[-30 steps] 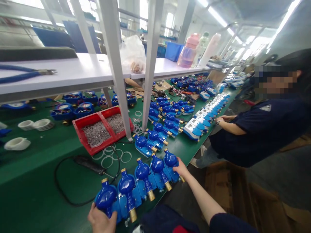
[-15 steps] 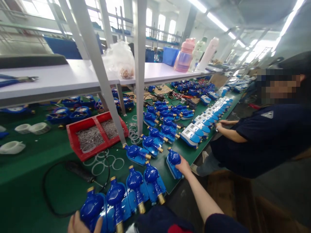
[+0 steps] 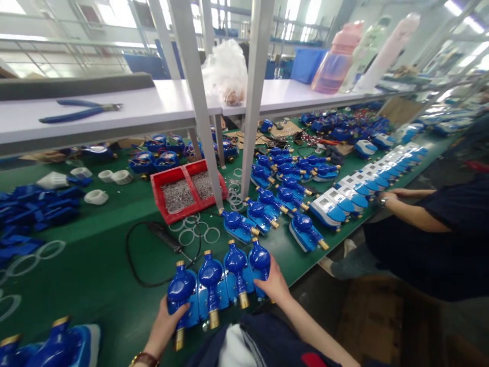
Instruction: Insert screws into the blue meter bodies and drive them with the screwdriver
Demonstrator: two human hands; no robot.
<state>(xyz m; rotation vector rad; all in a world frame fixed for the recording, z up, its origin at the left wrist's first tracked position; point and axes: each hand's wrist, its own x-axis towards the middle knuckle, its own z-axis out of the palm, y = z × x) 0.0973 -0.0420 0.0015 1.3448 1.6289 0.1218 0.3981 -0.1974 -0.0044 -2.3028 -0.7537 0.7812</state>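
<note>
Several blue water meters with brass pipe ends lie side by side in a row in front of me, each on a light-blue casing. My left hand (image 3: pixel 164 322) is wrapped round the leftmost water meter (image 3: pixel 181 286), thumb on top. At the other end of the row, my right hand (image 3: pixel 275 283) grips the rightmost water meter (image 3: pixel 260 257). Pressed between these two are a second meter (image 3: pixel 210 272) and a third meter (image 3: pixel 236 261). A separate water meter (image 3: pixel 304 227) rests to the right, untouched.
A corded tool (image 3: pixel 164 235) and clear rings (image 3: pixel 211 235) lie behind the row. Beyond stands a red tray (image 3: pixel 160 201) of small metal parts. Shelf posts (image 3: pixel 254 102) rise from the bench. At right, a co-worker's hand (image 3: pixel 387 198) is near finished meters (image 3: pixel 328 206). Pliers (image 3: pixel 82 110) lie on the shelf.
My right hand has let go of the separate meter at the right and moved left onto the row's right end. My left hand remains on the leftmost meter. The view has turned left.
</note>
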